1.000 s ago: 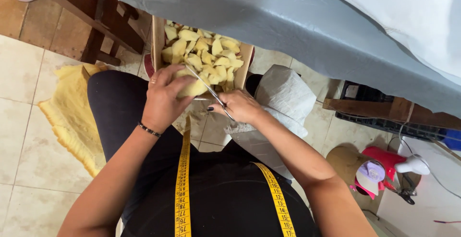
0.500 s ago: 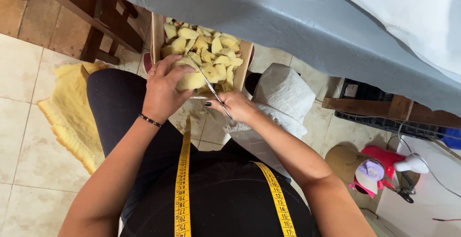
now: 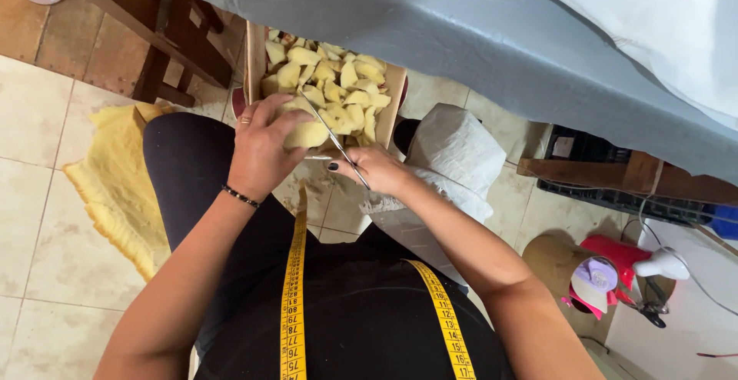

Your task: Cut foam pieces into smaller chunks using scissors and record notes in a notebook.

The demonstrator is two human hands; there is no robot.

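Left hand half hides yellow piece.

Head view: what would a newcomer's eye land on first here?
The box of pale yellow cut pieces at top centre, with the left hand gripping one yellow piece while the right hand works scissors on it. Next, the yellow tape measure draped down the dark top.

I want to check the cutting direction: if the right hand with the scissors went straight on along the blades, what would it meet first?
The right hand would probably first meet the yellow foam pieces piled in the box, beside the left hand.
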